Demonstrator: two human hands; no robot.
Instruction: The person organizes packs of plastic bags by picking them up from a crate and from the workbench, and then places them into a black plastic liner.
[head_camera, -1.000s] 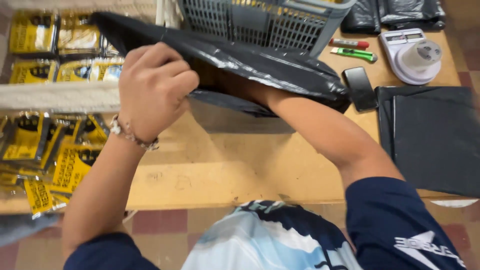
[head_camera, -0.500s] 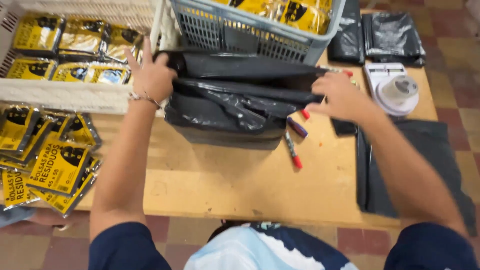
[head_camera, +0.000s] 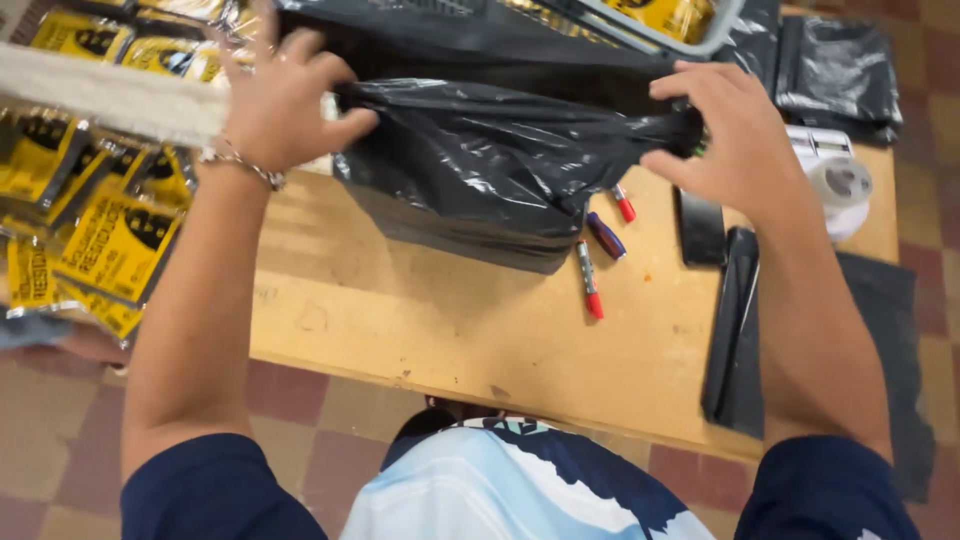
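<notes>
Both hands are clenching the same black plastic bag (head_camera: 500, 165), one at each end. The left hand (head_camera: 285, 100) is pinching the bag's left edge between thumb and fingers, a thin bracelet (head_camera: 240, 165) showing at its wrist. The right hand (head_camera: 735, 135) is gripping the gathered right end, fingers curled over the bunched plastic, so each grip is closed on the bag and neither is free.

The bag is being held stretched sideways between the hands, just above the wooden worktop (head_camera: 450, 330), with its lower part sagging down to the board. It is looking bulky, as if something is already inside (the contents are hidden by the plastic). As a judgement, the filling seems done and the mouth is being pulled together; the bag is not yet sealed or set aside.

Just right of the sagging plastic, markers are lying on the worktop: a red-capped one (head_camera: 588, 280), a dark one (head_camera: 605, 235) and another red tip (head_camera: 622, 205). Further right are a flat stack of black bags (head_camera: 880, 320), a small black device (head_camera: 700, 225) and a white tape dispenser (head_camera: 838, 185). Behind the bag a grey plastic basket (head_camera: 650, 20) is holding yellow packets, and more yellow packets (head_camera: 110, 240) are spreading along the left side. Below is the checked tile floor (head_camera: 300, 400).
</notes>
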